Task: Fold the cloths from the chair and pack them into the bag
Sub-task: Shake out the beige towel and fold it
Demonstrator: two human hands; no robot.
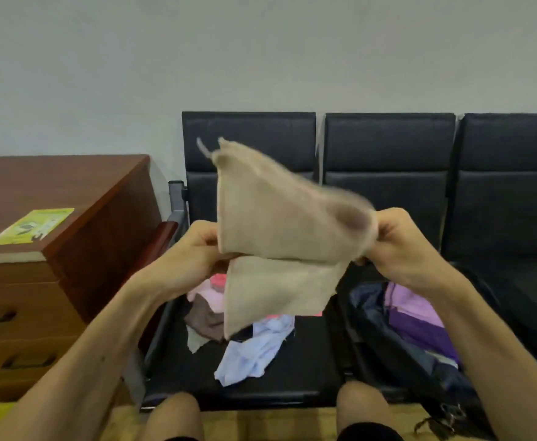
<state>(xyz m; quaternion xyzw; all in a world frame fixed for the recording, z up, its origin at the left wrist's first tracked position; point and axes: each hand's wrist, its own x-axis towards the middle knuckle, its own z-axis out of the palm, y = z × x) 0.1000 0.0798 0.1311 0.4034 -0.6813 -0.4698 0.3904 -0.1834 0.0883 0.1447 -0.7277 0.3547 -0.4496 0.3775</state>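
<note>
Beige cloth (280,224) held above the chair (388,154).
Fingers of left hand (197,249) and right hand (397,240) are curled, pinching its edges. Open bag (372,316) on the chair holds purple cloths (416,316); loose cloths (254,345) lie on the chair.

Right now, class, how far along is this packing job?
Done: purple cloths lie in the open dark bag. In hand: left hand and right hand pinch a beige cloth mid-fold. Left: pale blue, brown and pink cloths on the black chair seat.
</note>
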